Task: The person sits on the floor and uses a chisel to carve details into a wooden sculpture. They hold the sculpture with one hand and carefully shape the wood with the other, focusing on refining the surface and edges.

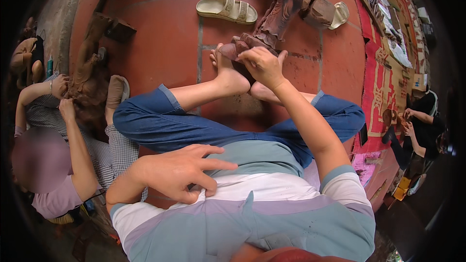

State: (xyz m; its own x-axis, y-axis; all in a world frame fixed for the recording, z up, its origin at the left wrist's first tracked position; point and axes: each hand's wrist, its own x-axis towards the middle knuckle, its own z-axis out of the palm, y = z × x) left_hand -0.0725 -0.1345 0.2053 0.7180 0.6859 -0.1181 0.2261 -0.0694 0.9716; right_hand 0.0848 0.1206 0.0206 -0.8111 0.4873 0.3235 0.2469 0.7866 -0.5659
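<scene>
A reddish-brown carved statue (280, 17) lies on the tiled floor ahead of me, its rough base (242, 44) toward my bare feet. Over that base is my right hand (266, 68), its fingers curled in and the fingertips close together. Whether they pinch something small or only touch the base I cannot make out. My left hand (179, 171) is raised in front of my shirt (272, 184), with two fingers stretched out and the thumb and lower fingers bent near the cloth. I see nothing held in it.
Beige sandals (227, 9) lie beyond my feet, one left of the statue and one right. At the left a person (80, 165) handles another brown carving (87, 75). On the right, a red mat (376, 82) bears a row of tools (371, 0); another person (422, 116) sits past it.
</scene>
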